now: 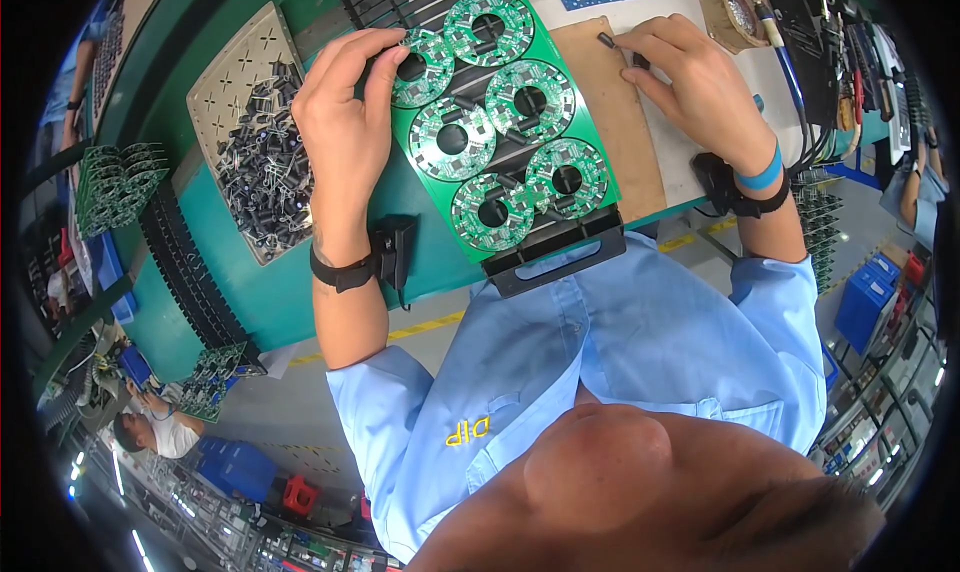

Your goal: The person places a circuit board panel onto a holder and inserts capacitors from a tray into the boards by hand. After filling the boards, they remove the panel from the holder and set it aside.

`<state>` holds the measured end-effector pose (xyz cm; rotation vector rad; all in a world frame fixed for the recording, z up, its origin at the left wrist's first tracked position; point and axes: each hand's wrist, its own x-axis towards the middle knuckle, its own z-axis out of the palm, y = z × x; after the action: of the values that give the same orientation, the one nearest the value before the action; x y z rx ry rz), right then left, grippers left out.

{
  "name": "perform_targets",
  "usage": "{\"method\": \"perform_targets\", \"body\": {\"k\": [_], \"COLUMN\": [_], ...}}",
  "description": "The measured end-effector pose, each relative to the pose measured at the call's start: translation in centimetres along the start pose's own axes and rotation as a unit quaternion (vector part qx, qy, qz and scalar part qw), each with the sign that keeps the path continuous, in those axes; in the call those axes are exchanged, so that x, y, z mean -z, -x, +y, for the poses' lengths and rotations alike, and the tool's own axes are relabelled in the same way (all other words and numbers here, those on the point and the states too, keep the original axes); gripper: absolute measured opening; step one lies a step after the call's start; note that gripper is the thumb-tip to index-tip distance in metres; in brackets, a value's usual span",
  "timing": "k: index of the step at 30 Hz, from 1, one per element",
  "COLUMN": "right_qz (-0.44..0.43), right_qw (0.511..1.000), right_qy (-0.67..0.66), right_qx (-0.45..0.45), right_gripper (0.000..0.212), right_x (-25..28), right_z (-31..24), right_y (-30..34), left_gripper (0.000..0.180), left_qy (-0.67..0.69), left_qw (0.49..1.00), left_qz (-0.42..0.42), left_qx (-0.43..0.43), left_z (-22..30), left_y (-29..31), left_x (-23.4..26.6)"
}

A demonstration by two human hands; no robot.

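A green circuit board panel (408,150) with several ring-shaped sections lies on a black rack in front of me. Over its upper-left ring, my left hand (345,102) has thumb and index finger drawn together at the ring's edge; whatever is between the tips is too small to make out. My right hand (695,82), to the right of the panel, pinches a small black cylindrical capacitor (605,40) above a brown board (625,122). Another dark part (641,62) shows by its curled fingers. Small black parts sit within the panel's rings.
Left of my left hand, a beige tray (228,67) holds a heap of black capacitors (265,162). A black rack strip (190,262) and more green boards (115,187) stand farther left. Tools and cables (800,62) crowd the far right. Other people work in the background.
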<state>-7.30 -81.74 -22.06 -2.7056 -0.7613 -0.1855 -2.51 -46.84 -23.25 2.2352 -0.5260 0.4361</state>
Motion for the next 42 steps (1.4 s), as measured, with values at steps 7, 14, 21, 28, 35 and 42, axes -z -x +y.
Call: {"method": "perform_targets", "body": {"k": [7,14,21,28,35,42], "right_qz": [0.022,0.007,-0.003,0.018,0.048,0.239], "right_qw": [0.999,1.000,0.999,0.998,0.987,0.892], "right_qy": [-0.017,-0.017,-0.027,-0.060,-0.153,-0.323], "right_qx": [-0.018,-0.025,-0.034,-0.025,0.008,0.207], "right_gripper": [0.028,0.020,0.015,0.013,0.011,0.017], "right_x": [-0.2,-0.3,-0.3,0.1,2.4,-0.7], "right_z": [-0.1,-0.6,-0.6,-1.0,-2.7,-1.3], "right_y": [-0.6,-2.1,-2.2,-2.2,-3.1,-7.1], "left_gripper": [0.014,0.015,0.015,0.019,0.019,0.016], "left_qy": [0.001,-0.006,0.000,0.012,-0.009,-0.009], "left_qw": [1.000,1.000,1.000,1.000,0.999,0.998], "left_qz": [-0.002,-0.005,-0.012,-0.026,-0.035,-0.041], "left_qx": [0.000,-0.009,-0.010,-0.006,-0.026,-0.050], "left_z": [-0.2,-0.1,-0.2,-0.4,-0.6,-0.2], "left_y": [0.0,-0.2,-0.2,-0.2,-0.1,-0.8], "left_x": [0.0,0.0,0.0,0.1,-0.1,-0.3]}}
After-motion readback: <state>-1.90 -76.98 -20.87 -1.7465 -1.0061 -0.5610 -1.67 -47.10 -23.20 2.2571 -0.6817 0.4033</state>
